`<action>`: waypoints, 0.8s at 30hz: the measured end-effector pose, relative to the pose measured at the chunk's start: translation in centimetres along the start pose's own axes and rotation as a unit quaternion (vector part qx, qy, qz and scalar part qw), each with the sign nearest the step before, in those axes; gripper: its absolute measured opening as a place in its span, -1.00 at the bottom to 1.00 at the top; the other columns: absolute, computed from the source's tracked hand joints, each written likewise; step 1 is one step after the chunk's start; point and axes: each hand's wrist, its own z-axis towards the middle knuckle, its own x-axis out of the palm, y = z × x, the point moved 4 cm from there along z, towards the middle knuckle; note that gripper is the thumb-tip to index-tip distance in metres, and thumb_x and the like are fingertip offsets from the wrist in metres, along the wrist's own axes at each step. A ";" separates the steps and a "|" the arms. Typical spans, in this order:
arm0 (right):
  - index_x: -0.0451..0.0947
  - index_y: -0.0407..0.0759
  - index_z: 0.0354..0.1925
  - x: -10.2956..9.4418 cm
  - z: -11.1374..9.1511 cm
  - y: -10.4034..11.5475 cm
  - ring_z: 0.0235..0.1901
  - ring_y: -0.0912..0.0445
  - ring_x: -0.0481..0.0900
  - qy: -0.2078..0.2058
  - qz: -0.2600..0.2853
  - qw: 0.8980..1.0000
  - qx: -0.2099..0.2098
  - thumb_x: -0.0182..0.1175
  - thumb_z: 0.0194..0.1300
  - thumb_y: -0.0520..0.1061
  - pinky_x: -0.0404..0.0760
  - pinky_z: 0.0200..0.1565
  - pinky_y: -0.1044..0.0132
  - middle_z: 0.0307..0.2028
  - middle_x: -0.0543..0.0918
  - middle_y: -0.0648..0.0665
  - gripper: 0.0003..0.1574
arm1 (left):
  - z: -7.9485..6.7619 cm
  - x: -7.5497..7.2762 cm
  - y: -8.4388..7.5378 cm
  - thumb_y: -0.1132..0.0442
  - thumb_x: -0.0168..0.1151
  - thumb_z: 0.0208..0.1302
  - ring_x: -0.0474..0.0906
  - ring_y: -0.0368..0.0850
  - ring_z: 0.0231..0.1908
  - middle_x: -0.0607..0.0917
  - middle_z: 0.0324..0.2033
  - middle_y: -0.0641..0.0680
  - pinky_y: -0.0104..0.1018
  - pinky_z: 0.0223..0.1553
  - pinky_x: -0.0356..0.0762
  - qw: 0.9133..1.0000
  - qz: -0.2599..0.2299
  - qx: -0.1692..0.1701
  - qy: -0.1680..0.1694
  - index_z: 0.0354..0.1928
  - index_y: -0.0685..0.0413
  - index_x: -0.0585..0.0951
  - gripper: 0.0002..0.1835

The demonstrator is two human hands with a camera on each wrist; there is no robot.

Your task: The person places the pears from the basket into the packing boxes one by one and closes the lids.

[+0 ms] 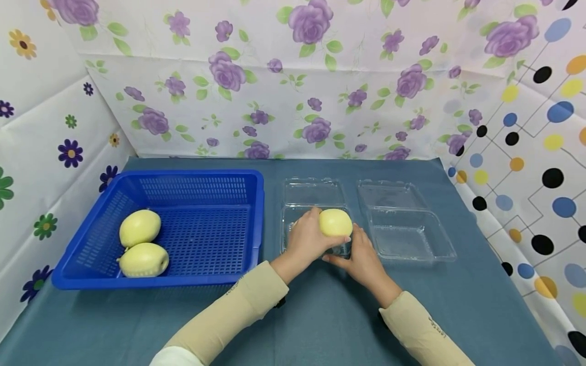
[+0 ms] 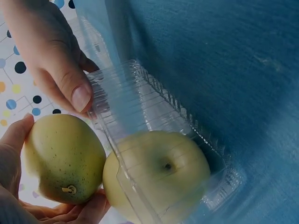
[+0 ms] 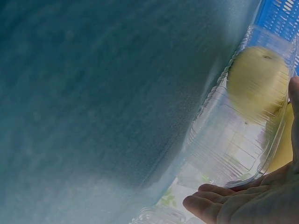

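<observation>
My left hand [image 1: 308, 235] holds a pale yellow melon [image 1: 335, 222] above the left clear plastic box [image 1: 315, 194]. In the left wrist view, thumb and fingers span this melon [image 2: 65, 158], its short stem showing. Another melon [image 2: 159, 172] lies inside that box; the right wrist view also shows it [image 3: 257, 84] through the clear wall. My right hand [image 1: 363, 259] grips the box at its near right corner, thumb on the front wall and fingers along the right side. Both wrist views show only part of each hand.
A blue plastic basket [image 1: 206, 278] stands on the left with two yellow melons [image 1: 140, 227] at its left end. A second open clear box [image 1: 407, 234] lies to the right. Blue-grey cloth [image 1: 316, 325] covers the table, and patterned sheets [image 1: 274, 112] hang around it.
</observation>
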 end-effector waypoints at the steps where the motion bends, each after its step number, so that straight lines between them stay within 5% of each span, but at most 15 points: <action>1: -0.13 -0.39 0.44 0.0 0.0 0.0 0.38 -0.37 0.00 0.000 -0.002 1.000 -0.001 0.39 0.03 0.24 0.14 0.25 -0.35 0.38 0.02 -0.51 0.36 | 0.0 0.1 0.0 -0.27 0.43 -0.11 0.59 0.04 -0.19 0.63 -0.09 0.13 -0.09 -0.26 0.54 1.000 0.001 0.002 -0.003 0.17 0.14 0.43 -0.12; 20: -0.12 -0.40 0.43 0.0 0.1 -0.2 0.34 -0.33 0.13 -0.019 0.017 1.000 -0.018 0.41 0.05 0.16 0.21 0.23 -0.32 0.37 0.10 -0.46 0.32 | 0.4 1.4 -0.2 -0.31 0.39 -0.09 0.58 0.03 -0.15 0.61 -0.11 0.13 -0.10 -0.17 0.57 0.999 0.032 0.011 -0.022 0.15 0.16 0.45 -0.13; 24: -0.12 -0.43 0.42 0.0 0.1 -0.1 0.34 -0.36 0.09 -0.013 0.011 1.000 -0.015 0.40 0.06 0.18 0.21 0.22 -0.32 0.36 0.08 -0.50 0.32 | 0.4 1.6 0.0 -0.31 0.39 -0.09 0.57 0.04 -0.11 0.62 -0.12 0.13 -0.09 0.08 0.47 0.998 0.058 0.012 -0.020 0.13 0.18 0.47 -0.13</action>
